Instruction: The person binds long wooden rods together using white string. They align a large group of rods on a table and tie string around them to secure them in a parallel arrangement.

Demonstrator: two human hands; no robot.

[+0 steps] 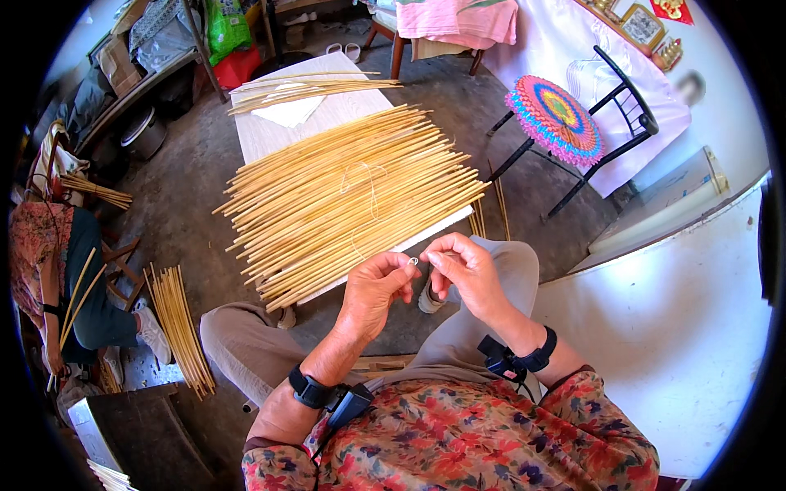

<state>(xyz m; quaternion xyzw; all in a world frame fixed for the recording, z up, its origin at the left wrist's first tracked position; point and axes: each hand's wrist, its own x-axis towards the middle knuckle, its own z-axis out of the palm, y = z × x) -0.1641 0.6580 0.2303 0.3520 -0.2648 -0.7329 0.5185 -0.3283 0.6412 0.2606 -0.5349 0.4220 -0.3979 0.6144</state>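
Observation:
A small loop of white string (413,261) is pinched between the thumb and fingertips of my left hand (375,290). Close beside it, my right hand (468,274) has its thumb and index finger pressed together; what lies between them is too small to make out. Both hands are above my lap, at the near edge of a wide layer of straw-yellow stalks (327,188) laid side by side on a low table. Across the stalks runs a loose, curling length of white thread (375,196), with its near part leading toward my left hand.
More stalks and a white sheet (291,110) lie on the pale tabletop (262,139). At left, a person (74,286) holds several stalks beside a leaning bundle (178,327). A black chair with a round crocheted cover (557,119) stands right. A white surface (655,335) is beside me.

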